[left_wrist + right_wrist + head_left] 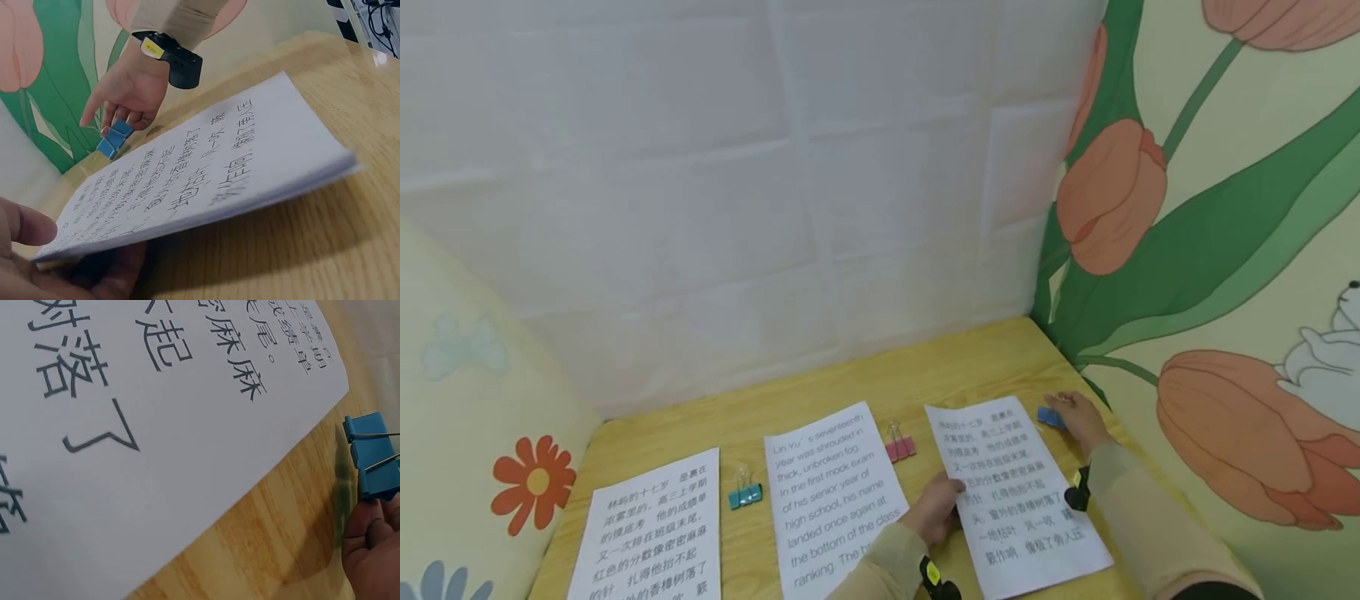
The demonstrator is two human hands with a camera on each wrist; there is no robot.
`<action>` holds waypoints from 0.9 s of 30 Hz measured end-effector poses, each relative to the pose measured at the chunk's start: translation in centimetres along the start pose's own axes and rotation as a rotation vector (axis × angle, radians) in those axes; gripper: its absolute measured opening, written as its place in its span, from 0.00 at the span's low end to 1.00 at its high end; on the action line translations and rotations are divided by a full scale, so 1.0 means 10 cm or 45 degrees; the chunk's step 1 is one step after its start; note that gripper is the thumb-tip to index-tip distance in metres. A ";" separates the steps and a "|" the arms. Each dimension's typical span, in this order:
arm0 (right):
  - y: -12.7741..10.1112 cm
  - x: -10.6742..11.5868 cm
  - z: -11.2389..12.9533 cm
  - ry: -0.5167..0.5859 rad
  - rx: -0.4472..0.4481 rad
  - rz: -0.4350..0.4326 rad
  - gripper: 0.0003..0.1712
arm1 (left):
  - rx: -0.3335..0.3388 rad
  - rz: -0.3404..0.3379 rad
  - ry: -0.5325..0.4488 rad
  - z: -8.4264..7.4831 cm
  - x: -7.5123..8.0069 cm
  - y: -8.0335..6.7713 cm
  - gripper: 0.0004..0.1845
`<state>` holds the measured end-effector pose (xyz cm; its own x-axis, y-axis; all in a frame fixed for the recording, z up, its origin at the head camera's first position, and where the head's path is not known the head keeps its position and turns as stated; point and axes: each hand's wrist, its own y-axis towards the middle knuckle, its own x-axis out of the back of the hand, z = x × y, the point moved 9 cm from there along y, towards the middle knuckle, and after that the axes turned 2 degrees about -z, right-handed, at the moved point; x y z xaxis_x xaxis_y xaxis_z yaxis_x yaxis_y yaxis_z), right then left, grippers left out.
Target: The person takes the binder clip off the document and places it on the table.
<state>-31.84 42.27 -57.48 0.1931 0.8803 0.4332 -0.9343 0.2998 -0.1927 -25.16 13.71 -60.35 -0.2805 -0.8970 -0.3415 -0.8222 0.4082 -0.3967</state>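
Note:
At the right of the table, a stack of white paper with printed Chinese text (1018, 533) is raised at its near end in the left wrist view. My left hand (934, 507) grips its left edge, thumb on top and fingers underneath. Just beyond the opposite edge, my right hand (1081, 423) pinches a blue binder clip (1050, 417). That clip (374, 450) stands apart from the paper in the right wrist view, its wire handles showing.
A sheet of English text (827, 508) lies at the middle of the wooden table (955, 367), another Chinese one (651, 533) at the left. Between the papers sit a teal binder clip (746, 496) and a pink binder clip (901, 449). Walls border the table.

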 end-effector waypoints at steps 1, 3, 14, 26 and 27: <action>0.00 0.00 0.00 0.003 -0.003 0.003 0.45 | -0.011 -0.030 -0.014 0.00 0.02 0.01 0.29; -0.01 -0.02 0.01 0.000 -0.009 0.007 0.45 | -0.030 -0.094 -0.030 -0.01 0.06 0.02 0.32; 0.01 -0.03 -0.02 -0.042 -0.026 -0.028 0.45 | -0.041 -0.086 0.105 0.04 0.17 -0.07 0.15; -0.01 -0.05 0.04 -0.036 0.009 0.003 0.45 | -0.095 -0.104 0.208 0.01 0.23 -0.07 0.11; -0.01 -0.04 0.05 -0.041 0.011 0.003 0.45 | -0.097 -0.112 0.209 0.01 0.24 -0.06 0.11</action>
<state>-31.98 41.72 -57.20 0.1814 0.8687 0.4610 -0.9374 0.2945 -0.1861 -25.24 11.36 -61.03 -0.2780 -0.9468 -0.1622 -0.8803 0.3187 -0.3514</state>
